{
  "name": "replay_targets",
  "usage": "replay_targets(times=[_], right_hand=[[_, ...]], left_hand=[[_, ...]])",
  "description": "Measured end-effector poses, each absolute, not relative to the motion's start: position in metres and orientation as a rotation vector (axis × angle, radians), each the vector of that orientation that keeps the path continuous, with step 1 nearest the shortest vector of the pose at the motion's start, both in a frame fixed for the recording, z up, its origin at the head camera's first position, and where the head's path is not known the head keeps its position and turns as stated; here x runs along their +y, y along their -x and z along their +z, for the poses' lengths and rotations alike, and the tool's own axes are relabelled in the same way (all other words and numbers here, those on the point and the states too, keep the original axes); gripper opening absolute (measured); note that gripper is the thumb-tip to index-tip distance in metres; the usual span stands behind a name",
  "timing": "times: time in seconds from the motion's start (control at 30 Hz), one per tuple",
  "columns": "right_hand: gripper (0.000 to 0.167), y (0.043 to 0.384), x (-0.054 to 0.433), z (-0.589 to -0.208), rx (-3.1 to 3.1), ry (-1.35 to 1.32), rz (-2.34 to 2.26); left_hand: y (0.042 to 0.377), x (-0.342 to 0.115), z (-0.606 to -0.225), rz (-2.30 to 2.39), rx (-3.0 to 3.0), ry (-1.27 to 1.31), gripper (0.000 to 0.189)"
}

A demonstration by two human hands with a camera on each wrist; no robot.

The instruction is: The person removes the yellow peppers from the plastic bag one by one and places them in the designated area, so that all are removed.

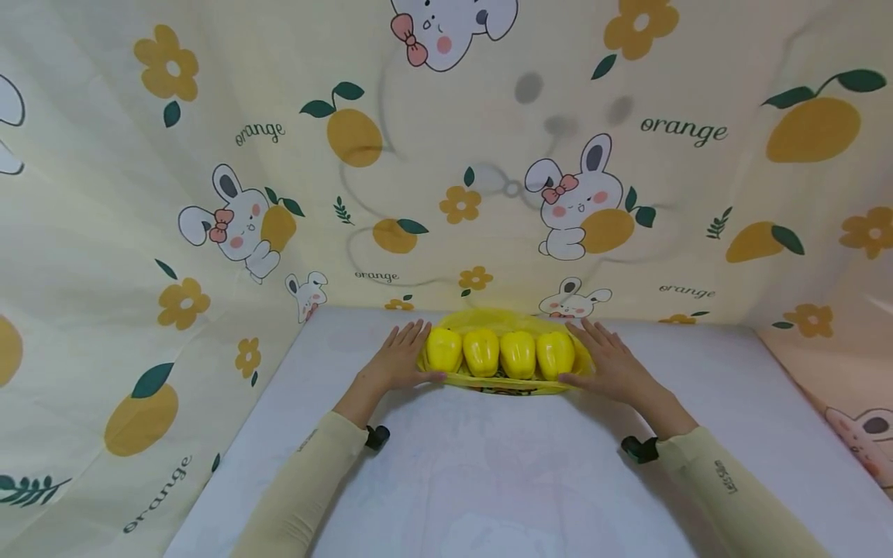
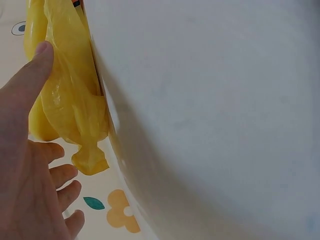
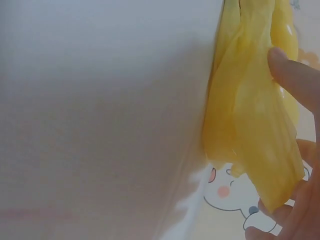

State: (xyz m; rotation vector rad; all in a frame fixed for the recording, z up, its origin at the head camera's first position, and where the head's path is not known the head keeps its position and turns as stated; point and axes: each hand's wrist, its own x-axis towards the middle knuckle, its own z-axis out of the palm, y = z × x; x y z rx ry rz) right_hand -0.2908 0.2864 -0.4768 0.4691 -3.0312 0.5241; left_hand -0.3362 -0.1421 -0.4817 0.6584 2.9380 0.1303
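Several glossy yellow bell peppers point(image 1: 481, 353) stand side by side in a row on a thin yellow plastic bag point(image 1: 502, 318), whose film shows behind and in front of them. At the left end, my left hand point(image 1: 399, 358) touches the bag with fingers spread and thumb along the front. My right hand point(image 1: 610, 366) lies likewise against the right end. In the left wrist view, the thumb rests on the bag point(image 2: 72, 100), and a gathered end of film hangs near the fingertips. The right wrist view shows the thumb against the bag point(image 3: 240, 110), with film partly hiding the other fingers.
A white tabletop point(image 1: 481, 473) stretches toward me under both forearms. Behind it hangs a cream cloth point(image 1: 446, 240) printed with rabbits, oranges and flowers, and it continues along both sides. Small black wrist cameras sit at the left cuff point(image 1: 377, 437) and the right cuff point(image 1: 639, 449).
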Motion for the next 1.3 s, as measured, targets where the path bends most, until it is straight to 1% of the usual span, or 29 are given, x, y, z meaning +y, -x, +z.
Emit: replay_targets(times=[0.3, 0.63, 1.3], right_hand=[[0.111, 0.2935, 0.285, -0.4807, -2.995, -0.5, 0.508], [0.102, 0.2919, 0.2796, -0.482, -2.964, -0.493, 0.526], [0.106, 0.2896, 0.2798, -0.48, -2.963, -0.438, 0.755]], left_hand=[[0.3384, -0.141, -0.4811, 0.15, 2.92, -0.651, 0.116], [0.3411, -0.1403, -0.4859, 0.147, 2.91, -0.676, 0.115], [0.3363, -0.1384, -0.4826, 0.16, 2.88, -0.649, 0.113]])
